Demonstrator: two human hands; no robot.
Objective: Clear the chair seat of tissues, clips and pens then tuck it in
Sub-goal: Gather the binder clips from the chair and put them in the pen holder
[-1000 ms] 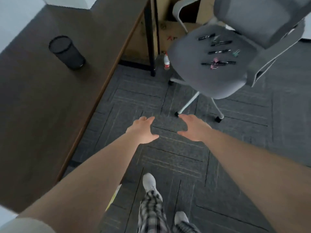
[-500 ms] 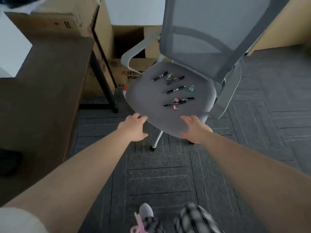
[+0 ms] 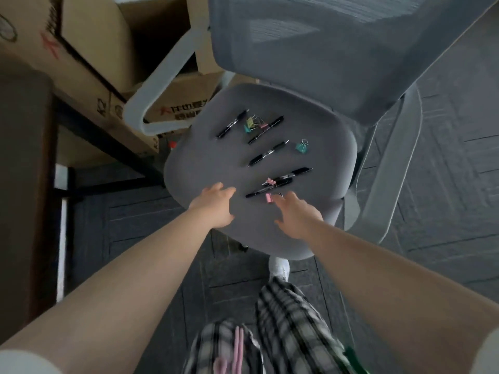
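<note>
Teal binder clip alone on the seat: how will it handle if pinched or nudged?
The teal binder clip looks small, likely light and rigid. Its wire handles should give the fingers purchase. On the cushioned chair seat, a nudge would probably slide or tip it, not roll it.

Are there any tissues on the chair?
No, the chair seat holds only black pens and colourful clips.

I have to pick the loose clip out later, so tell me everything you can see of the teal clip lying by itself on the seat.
The teal clip is a small binder clip with a teal body and thin silver wire handles pointing up-right. It lies flat on the grey fabric seat, toward its right side, just right of the middle pen's tip. Only the seat touches it; both hands are well short of it.
</note>
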